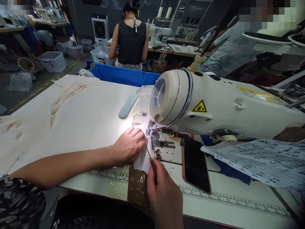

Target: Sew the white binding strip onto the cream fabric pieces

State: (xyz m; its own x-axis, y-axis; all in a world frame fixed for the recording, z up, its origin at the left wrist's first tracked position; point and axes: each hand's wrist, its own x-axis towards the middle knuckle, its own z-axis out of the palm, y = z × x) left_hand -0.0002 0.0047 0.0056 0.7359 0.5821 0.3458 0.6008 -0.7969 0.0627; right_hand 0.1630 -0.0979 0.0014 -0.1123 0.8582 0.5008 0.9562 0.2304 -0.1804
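Observation:
White fabric lies beside the presser foot of a sewing machine, under its bright lamp. My left hand rests on this fabric just left of the foot, its fingers bent and pressed together on the cloth; the fingertips are partly lost in glare. An awl with a brown handle and thin metal shaft is gripped in my right hand, near the table's front edge. The awl's shaft points up and left toward my left fingers, and its tip reaches the fabric beside them.
A pale blue-green oblong object lies behind my left hand. To the right are a phone and a printed sheet. Cream fabric pieces lie at left. A blue cloth bin adjoins the table's back edge; a person sits beyond.

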